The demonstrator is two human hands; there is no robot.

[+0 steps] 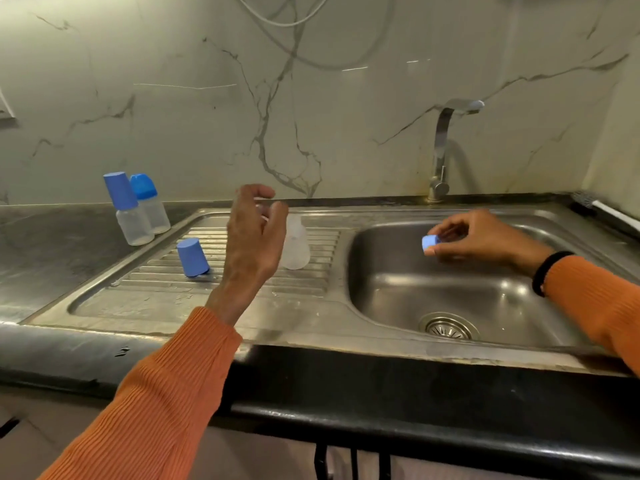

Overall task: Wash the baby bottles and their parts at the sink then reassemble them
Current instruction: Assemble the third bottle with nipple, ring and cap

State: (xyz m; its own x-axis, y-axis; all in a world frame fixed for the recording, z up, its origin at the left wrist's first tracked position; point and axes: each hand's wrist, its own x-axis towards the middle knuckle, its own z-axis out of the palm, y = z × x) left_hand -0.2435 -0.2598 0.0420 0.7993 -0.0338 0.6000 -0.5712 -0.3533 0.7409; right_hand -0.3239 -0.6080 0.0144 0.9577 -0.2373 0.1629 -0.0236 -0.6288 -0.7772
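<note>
Nearest: glossy black counter edge [381, 382] running across the bottom, two ribbed orange sleeves crossing it. Left hand [254, 237] is hovering above the drainboard [242, 289], back of hand to camera, fingers loosely curled with a gap between thumb and fingertips, holding nothing. Right hand [481, 239] is hanging over the sink basin [450, 289], black band on the wrist, fingertips pinching a small blue ring [430, 242], short cylinder, matte plastic, its flat face turned left; axis roughly horizontal. Basin is brushed steel, rounded corners, round slotted drain strainer [449, 328] at the near side. Drainboard is the same steel, pressed with parallel ridges running left-right, wet patches showing. On the ridges a loose blue cap [192, 257] is sitting mouth down, tapered, closed end up, long axis leaning slightly left. Just behind the left hand a clear bottle body [296, 247] is standing on the ridges, translucent frosted plastic, partly hidden by the fingers; cannot tell which end is up. Further left, at the drainboard's back corner, two capped bottles are standing upright and touching: front bottle [130, 216] with a tall tapered blue cap, rear bottle [150, 206] with a rounded blue cap; both frosted bodies, long axes tilting slightly left in the wide-angle view. Farthest: chrome gooseneck faucet [441, 150], spout pointing right, against a glossy white marble-veined wall [207, 116].
</note>
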